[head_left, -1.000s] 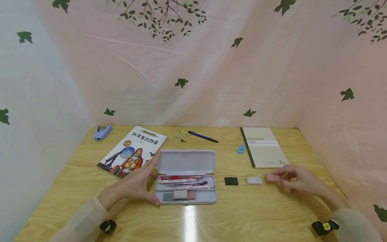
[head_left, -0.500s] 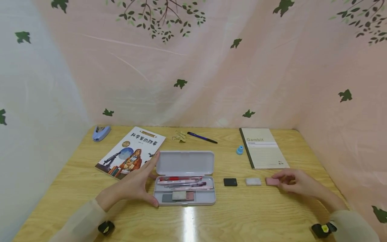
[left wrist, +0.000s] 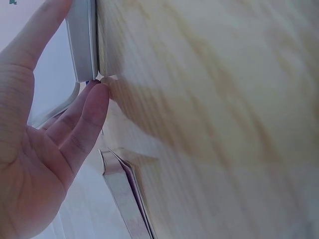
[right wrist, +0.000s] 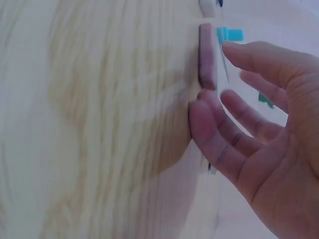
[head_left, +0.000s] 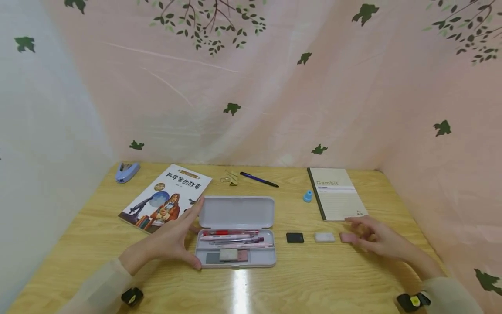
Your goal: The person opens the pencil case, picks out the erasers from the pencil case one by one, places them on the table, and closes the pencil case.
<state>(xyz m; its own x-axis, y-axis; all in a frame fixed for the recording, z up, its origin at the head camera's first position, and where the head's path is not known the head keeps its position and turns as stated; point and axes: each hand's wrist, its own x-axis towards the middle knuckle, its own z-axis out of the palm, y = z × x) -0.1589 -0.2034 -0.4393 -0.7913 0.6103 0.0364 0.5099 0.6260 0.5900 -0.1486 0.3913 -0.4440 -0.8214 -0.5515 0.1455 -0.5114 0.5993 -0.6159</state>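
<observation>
My left hand (head_left: 172, 240) spans the left side of an open pencil case (head_left: 263, 264), thumb at its front corner and fingers along the lid side. In the left wrist view its fingertips touch the case's (left wrist: 84, 45) edge. Inside lie several pens (head_left: 231, 238) in the back section and grey, white and pink erasers (head_left: 229, 254) in front. My right hand (head_left: 382, 240) is beside a pink eraser (head_left: 347, 237) on the table, fingers spread apart. The right wrist view shows that eraser (right wrist: 206, 57) lying free just beyond the fingertips. A white eraser (head_left: 324, 237) and a black eraser (head_left: 295, 237) continue the row leftward.
A picture-covered book (head_left: 166, 198) lies behind my left hand, with a blue stapler (head_left: 127, 172) beyond it. Along the back are a gold binder clip (head_left: 230, 178) and a blue pen (head_left: 259, 179). A small blue cap-like piece (head_left: 307, 196) stands near the notebook (head_left: 338, 194).
My right hand has set the pink eraser down beside the white one, let it go and spread its fingers. The left hand keeps its place at the case while the view shifts slightly.
</observation>
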